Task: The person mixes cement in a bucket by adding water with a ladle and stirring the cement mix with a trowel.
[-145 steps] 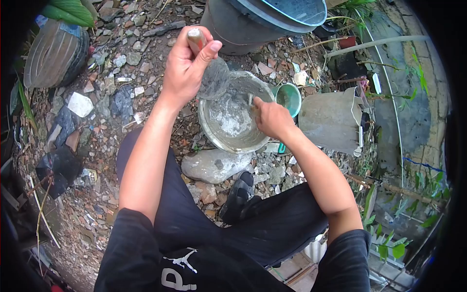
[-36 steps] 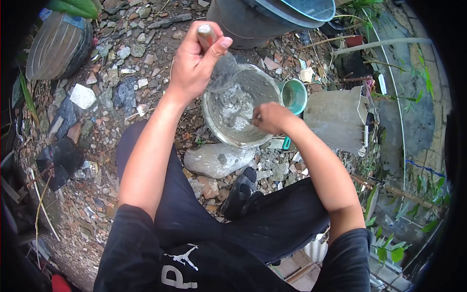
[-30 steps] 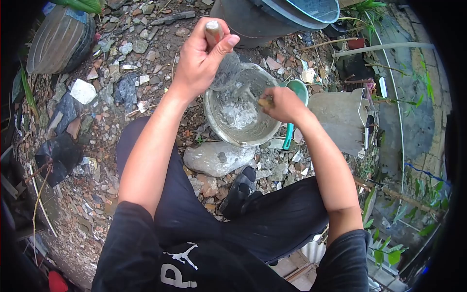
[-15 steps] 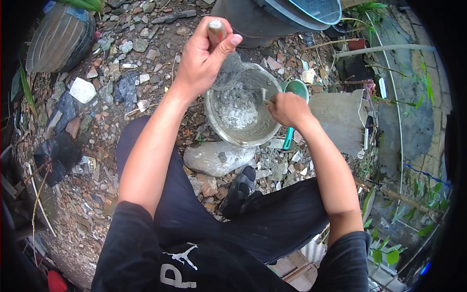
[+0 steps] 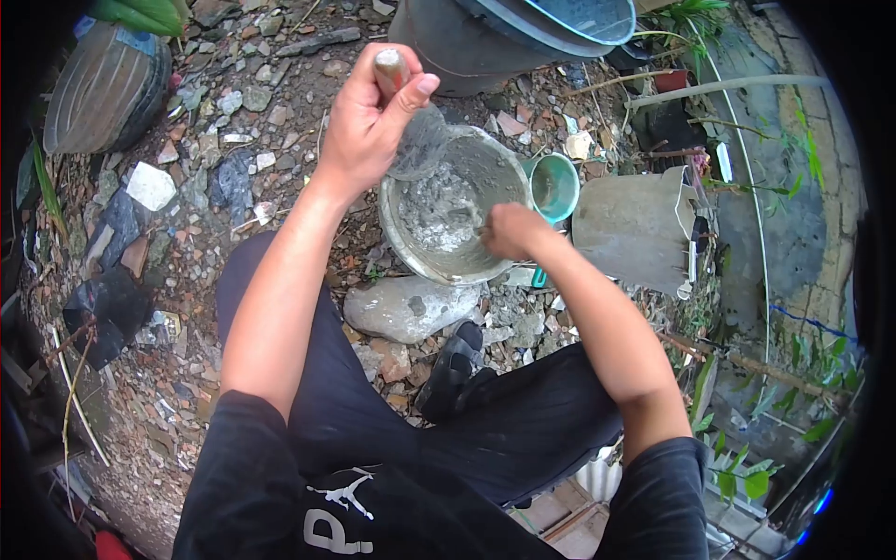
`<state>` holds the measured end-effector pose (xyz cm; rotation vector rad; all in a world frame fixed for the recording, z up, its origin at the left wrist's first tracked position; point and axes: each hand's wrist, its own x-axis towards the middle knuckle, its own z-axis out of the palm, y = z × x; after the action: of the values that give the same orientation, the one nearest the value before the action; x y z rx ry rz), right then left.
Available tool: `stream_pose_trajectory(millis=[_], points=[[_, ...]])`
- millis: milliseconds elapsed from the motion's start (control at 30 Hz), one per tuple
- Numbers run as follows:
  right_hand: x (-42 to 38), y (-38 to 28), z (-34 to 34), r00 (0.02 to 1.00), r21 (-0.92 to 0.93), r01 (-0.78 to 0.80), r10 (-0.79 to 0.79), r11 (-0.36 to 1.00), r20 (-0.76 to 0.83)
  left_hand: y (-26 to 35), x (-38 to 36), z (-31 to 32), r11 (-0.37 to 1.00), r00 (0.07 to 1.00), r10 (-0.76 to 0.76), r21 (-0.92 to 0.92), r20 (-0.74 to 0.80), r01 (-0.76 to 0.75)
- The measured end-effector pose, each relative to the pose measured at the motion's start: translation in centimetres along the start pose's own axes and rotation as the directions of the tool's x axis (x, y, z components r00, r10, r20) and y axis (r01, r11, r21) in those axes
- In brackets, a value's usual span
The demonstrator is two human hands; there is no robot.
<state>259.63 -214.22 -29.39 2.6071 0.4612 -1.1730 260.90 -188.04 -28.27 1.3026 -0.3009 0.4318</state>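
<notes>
My left hand (image 5: 362, 126) is closed around the wooden handle (image 5: 390, 67) of a trowel, its end pointing up at me. The trowel's rounded grey blade (image 5: 422, 140) hangs over the left rim of a round grey basin (image 5: 397, 245). Inside the basin lies grey cement mix (image 5: 439, 201) with a paler, drier patch. My right hand (image 5: 513, 231) is closed and slightly blurred over the basin's right side. It grips a small trowel, mostly hidden by the fingers and the mix. A green plastic dipper (image 5: 554, 189) stands against the basin's right side.
A large dark bucket (image 5: 439, 47) stands beyond the basin. A flat stone (image 5: 411, 308) lies in front of it, near my shoe (image 5: 451, 369). To the right is a broken grey container (image 5: 635, 229). Rubble (image 5: 187, 327) covers the ground, with an old tub (image 5: 107, 89) at far left.
My right hand has moved left and down, further over the basin, uncovering the green dipper. My left hand keeps its grip on the trowel. The whole view has shifted slightly.
</notes>
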Motion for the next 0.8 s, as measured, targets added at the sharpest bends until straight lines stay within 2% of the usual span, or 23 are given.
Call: stream_pose_trajectory(millis=[67,133,167,200,233,267,333,367,400,433,467,500,567,600,667,700,733,800], points=[[0.2,0.6,0.2,0.999,-0.005,-0.013,0.013,1.0,-0.035,0.1,0.3,0.2,1.0,1.0,0.01,-0.024,-0.021,-0.01],[-0.8,2.5,-1.8,0.983,0.272,0.133,-0.093,0.953,-0.156,0.1,0.1,0.3,0.999,0.999,-0.01,-0.034,-0.047,0.009],[-1.4,3.7,-3.4,0.983,0.381,0.047,0.024,0.923,-0.18,0.1,0.2,0.4,0.999,0.999,-0.008,-0.054,-0.053,0.005],[-1.5,5.4,-4.1,0.936,0.476,0.026,0.147,0.879,-0.321,0.0,-0.1,0.5,0.998,0.998,-0.014,-0.06,-0.055,0.01],[-0.4,7.9,-3.0,0.751,0.542,-0.006,0.361,0.841,-0.552,0.1,-0.1,0.3,0.999,0.999,-0.009,-0.032,-0.045,0.007],[-0.1,10.2,-2.3,0.669,0.492,-0.156,0.458,0.856,-0.585,0.1,0.1,0.3,1.0,0.999,0.005,-0.002,-0.035,-0.005],[2.2,14.5,3.9,0.6,0.545,-0.366,0.639,0.754,-0.482,0.2,0.2,0.3,1.0,0.999,-0.003,-0.005,-0.037,0.002],[2.8,14.7,5.9,0.646,0.684,-0.438,0.733,0.584,-0.212,0.1,0.1,0.1,1.0,1.0,-0.01,0.014,-0.006,0.01],[3.0,14.7,7.8,0.661,0.76,-0.525,0.746,0.383,0.081,0.1,0.0,-0.1,0.999,0.999,-0.022,0.035,0.028,0.021],[3.1,14.4,9.4,0.724,0.851,-0.497,0.621,0.167,0.301,0.1,0.0,0.0,0.999,0.999,-0.027,0.031,0.027,0.027],[3.2,14.5,10.5,0.773,0.869,-0.491,0.427,-0.065,0.469,0.0,0.1,0.2,0.999,0.999,-0.025,0.033,0.03,0.024],[3.3,13.9,10.5,0.775,0.87,-0.489,0.425,-0.063,0.467,-0.1,0.1,0.2,0.999,0.999,-0.021,0.039,0.025,0.02],[3.2,12.8,10.5,0.893,0.923,-0.278,0.282,-0.267,0.351,-0.1,0.0,0.4,0.999,1.0,-0.02,0.043,0.018,0.02],[3.0,13.0,10.0,0.891,0.922,-0.279,0.285,-0.268,0.352,-0.1,0.1,0.5,0.999,1.0,-0.021,0.039,0.023,0.02],[3.0,13.8,8.4,0.849,0.949,-0.157,0.455,-0.272,0.27,-0.1,0.2,1.1,0.999,0.999,-0.016,0.028,0.028,0.015],[2.6,13.7,7.4,0.796,0.968,-0.131,0.56,-0.212,0.23,-0.2,0.1,1.4,1.0,1.0,-0.015,0.018,0.01,0.015],[1.9,13.4,6.3,0.798,0.969,-0.127,0.559,-0.213,0.227,-0.2,0.1,1.5,1.0,1.0,-0.016,0.011,-0.008,0.016],[0.8,12.9,4.8,0.777,0.979,-0.158,0.628,0.13,0.042,-0.2,-0.1,1.7,0.999,1.0,-0.007,0.036,-0.004,0.007]])
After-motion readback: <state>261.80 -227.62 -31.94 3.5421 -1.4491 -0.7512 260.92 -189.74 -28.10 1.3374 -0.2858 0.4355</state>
